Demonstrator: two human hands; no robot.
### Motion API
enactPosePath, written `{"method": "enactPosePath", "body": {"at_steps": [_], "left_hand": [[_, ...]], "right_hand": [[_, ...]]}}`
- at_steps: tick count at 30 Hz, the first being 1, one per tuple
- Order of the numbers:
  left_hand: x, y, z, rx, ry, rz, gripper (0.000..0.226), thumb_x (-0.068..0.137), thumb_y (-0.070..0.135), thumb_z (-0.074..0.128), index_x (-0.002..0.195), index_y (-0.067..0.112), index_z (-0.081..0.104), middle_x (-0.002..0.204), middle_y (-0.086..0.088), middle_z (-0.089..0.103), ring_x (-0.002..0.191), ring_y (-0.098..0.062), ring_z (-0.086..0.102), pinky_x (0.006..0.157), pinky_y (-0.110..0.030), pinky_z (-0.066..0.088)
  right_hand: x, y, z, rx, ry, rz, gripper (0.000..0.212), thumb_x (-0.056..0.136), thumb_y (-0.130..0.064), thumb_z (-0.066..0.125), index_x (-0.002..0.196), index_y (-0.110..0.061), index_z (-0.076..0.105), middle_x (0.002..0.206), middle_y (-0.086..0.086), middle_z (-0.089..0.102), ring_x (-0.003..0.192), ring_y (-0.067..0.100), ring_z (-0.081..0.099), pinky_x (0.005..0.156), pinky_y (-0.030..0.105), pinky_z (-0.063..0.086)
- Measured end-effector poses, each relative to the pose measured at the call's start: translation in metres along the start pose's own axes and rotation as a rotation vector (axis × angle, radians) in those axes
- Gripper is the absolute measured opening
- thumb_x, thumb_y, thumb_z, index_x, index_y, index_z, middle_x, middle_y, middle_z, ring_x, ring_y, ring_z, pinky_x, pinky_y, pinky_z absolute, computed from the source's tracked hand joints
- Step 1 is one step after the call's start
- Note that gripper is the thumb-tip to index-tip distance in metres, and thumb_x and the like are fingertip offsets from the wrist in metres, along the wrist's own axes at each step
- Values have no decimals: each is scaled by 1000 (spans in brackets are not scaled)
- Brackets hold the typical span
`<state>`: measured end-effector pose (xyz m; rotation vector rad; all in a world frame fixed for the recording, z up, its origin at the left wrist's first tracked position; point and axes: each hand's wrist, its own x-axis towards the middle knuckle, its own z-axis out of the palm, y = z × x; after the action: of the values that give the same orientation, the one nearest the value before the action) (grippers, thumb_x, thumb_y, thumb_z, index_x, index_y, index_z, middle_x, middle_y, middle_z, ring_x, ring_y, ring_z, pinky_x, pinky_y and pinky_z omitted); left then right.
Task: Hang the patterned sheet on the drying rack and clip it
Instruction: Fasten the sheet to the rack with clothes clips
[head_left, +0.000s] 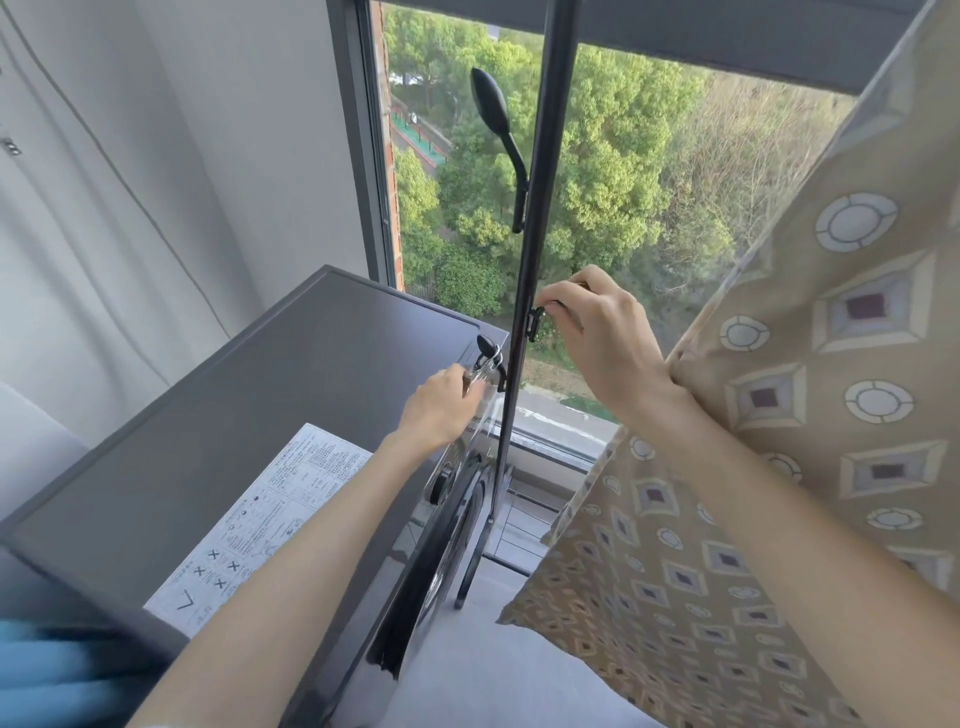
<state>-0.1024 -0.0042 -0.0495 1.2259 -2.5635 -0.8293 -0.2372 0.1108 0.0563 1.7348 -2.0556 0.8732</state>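
Head view: left hand (441, 402) pinches wooden clip (480, 375), right hand (597, 338) pinches black hook (535, 323).

The patterned sheet (810, 415) is woven cloth with a slight sheen. The rack pole (540, 208) looks like matt black metal. The washing machine (260, 395) top is smooth grey, its paper label (260, 530) printed.

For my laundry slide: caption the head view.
Left hand holds a clip, right hand fingers a fitting on the rack pole, beside the hanging patterned sheet.
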Motion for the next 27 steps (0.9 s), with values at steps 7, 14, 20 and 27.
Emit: {"method": "enactPosePath", "body": {"at_steps": [7, 14, 20, 27], "left_hand": [[-1, 5, -15, -29, 4, 20, 30, 98, 32, 36, 88, 6, 47, 95, -16, 59, 82, -31, 51, 72, -37, 39], [4, -2, -10, -92, -151, 19, 40, 97, 34, 43, 121, 3, 51, 121, -16, 56, 108, -30, 53, 89, -34, 40], [-17, -18, 8, -230, -301, -23, 31, 96, 38, 45, 95, 7, 50, 88, -4, 50, 82, -18, 52, 79, -34, 49], [-20, -12, 27, -218, -115, -98, 49, 82, 58, 56, 100, 13, 47, 97, 0, 56, 88, -17, 57, 72, -31, 45]], "right_hand": [[2, -7, 3, -35, -13, 55, 16, 96, -13, 52, 102, -7, 65, 88, 13, 55, 65, 29, 55, 54, 44, 51], [-1, -12, -2, -50, -37, 82, 17, 96, -15, 51, 103, -7, 64, 89, 13, 55, 70, 30, 54, 55, 43, 50], [-1, -11, -6, -64, -49, 118, 18, 97, -16, 50, 105, -8, 64, 92, 12, 55, 73, 31, 54, 57, 41, 49], [2, -15, -4, -72, -69, 122, 19, 98, -18, 48, 104, -8, 63, 94, 11, 54, 73, 28, 54, 59, 44, 50]]}}
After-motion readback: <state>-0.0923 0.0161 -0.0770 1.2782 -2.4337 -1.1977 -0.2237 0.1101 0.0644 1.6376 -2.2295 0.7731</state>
